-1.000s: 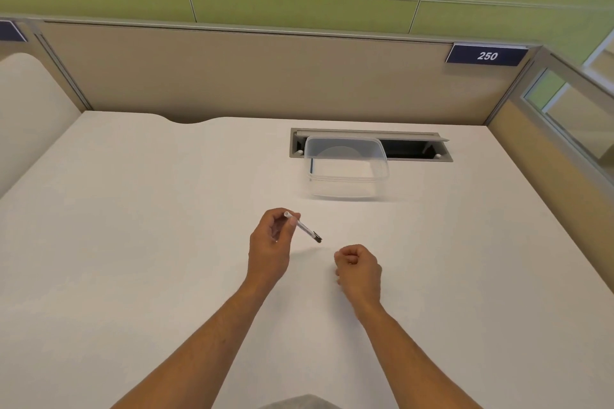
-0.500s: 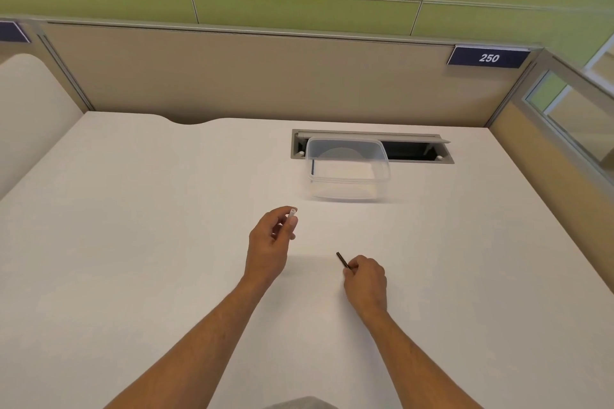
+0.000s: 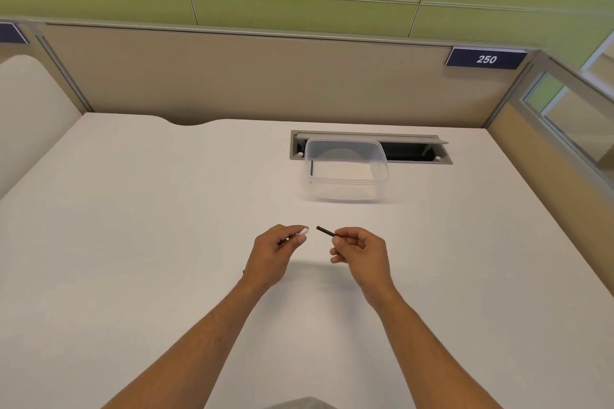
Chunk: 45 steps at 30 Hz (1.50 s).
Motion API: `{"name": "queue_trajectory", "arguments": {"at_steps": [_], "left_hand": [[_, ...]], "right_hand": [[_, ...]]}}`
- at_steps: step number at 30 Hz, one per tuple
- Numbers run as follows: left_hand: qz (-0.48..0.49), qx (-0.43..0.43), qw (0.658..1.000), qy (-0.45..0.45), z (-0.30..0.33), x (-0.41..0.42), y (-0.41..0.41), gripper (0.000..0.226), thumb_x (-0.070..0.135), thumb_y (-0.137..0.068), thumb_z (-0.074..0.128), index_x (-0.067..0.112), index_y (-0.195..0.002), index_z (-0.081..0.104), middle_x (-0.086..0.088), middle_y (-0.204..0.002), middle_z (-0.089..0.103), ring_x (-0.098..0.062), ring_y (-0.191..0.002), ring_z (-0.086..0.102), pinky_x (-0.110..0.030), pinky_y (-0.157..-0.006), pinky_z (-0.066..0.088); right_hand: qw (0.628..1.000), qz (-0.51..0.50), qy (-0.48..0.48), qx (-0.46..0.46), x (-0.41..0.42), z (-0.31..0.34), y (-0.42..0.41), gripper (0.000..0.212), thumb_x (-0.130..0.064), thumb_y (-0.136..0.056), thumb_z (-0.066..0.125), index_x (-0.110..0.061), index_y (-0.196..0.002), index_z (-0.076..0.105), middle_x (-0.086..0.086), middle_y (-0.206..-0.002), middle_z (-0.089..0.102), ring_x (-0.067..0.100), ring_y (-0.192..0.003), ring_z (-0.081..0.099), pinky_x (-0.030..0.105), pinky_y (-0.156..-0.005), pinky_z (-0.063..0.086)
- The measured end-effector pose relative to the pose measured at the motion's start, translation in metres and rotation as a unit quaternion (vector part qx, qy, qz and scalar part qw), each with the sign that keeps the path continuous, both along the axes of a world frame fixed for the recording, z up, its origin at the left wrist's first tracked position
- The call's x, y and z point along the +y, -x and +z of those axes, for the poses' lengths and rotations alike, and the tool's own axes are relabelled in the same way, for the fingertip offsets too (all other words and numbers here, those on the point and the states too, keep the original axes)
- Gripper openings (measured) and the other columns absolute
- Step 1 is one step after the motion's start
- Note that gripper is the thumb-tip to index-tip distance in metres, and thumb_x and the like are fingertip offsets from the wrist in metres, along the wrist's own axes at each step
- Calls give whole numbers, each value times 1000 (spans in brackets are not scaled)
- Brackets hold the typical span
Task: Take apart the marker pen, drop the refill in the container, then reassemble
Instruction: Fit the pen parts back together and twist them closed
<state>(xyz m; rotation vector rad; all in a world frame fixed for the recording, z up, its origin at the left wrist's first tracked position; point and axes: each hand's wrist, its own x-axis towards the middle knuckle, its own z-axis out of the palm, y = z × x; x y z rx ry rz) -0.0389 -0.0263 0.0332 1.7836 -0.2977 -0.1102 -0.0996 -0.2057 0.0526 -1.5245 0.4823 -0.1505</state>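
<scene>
My left hand pinches the white marker body, whose white end pokes out past the fingertips toward the right. My right hand grips a thin dark refill by one end, and its free end points left at the marker body. A small gap separates the two parts, and both are held a little above the white desk. The clear plastic container stands open beyond my hands, toward the back of the desk. A thin dark line shows at its left inner wall.
Behind the container a cable slot with a raised grey flap is cut into the desk. Beige partition panels close the back and right sides, with a sign reading 250 at the back right. A curved white panel stands at left.
The dark refill has come out of the marker body and into my right hand. That hand then rose from the desk and moved left, bringing the refill's tip close to the body.
</scene>
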Motion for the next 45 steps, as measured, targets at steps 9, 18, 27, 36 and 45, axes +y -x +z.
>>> {"name": "queue_trajectory", "arguments": {"at_steps": [9,18,27,36,45], "left_hand": [[-41,23,998,-35,2,3,0,19,25,-86,68,43,-91,72,6,-81,64,-3,-68,55,-11,-63,39],[-68,17,996,-57,6,4,-1,15,22,-86,68,32,-96,74,-1,-81,65,-4,-72,55,-12,-64,38],[-75,31,995,-57,5,5,0,14,24,-85,69,35,-93,74,1,-81,66,-5,-73,55,-12,-64,39],[-91,-11,987,-133,6,6,0,14,23,-84,71,28,-97,74,6,-79,65,-2,-73,55,-15,-66,40],[-128,-45,975,-178,17,-2,4,16,26,-87,68,24,-102,73,0,-84,67,-13,-80,59,-35,-75,49]], "right_hand": [[999,35,3,6,-1,5,4,12,-5,-86,71,-15,-92,76,8,-71,76,25,-67,75,24,-64,59],[994,64,87,16,-3,11,3,16,-4,-87,70,-18,-85,75,-1,-66,75,23,-64,75,30,-70,62],[984,86,151,38,-6,14,4,23,-4,-88,69,-25,-80,73,-2,-62,73,18,-61,74,22,-67,59],[972,112,204,41,-6,22,0,19,0,-88,66,-17,-82,73,-2,-63,70,9,-52,69,10,-55,49],[964,139,223,39,6,22,1,19,-2,-88,67,-18,-80,73,-5,-63,70,7,-52,68,12,-56,52]]}}
